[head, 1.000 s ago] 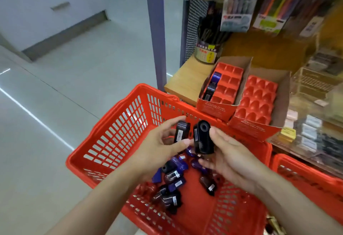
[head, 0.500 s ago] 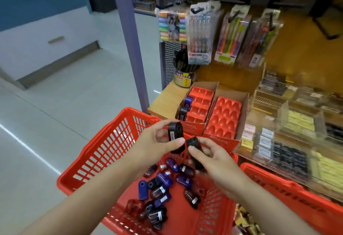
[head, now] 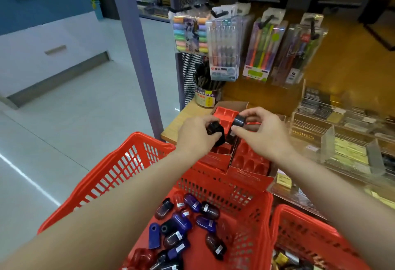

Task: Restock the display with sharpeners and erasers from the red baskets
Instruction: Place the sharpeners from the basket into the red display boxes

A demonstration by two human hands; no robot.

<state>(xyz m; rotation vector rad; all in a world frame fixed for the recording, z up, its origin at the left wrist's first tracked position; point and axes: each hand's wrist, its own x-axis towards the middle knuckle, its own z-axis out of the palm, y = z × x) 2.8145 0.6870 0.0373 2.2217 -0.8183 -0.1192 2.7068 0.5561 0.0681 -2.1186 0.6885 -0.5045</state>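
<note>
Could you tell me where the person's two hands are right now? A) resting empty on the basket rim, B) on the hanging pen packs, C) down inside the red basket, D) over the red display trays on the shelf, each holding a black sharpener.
D: the left hand and right hand each grip a black sharpener above the red display trays, well clear of the red basket.

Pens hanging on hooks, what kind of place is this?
Most likely a stationery shop. Packs of pens hang on hooks, a clear display case holds small goods, and a red basket full of sharpeners waits for restocking.
</note>
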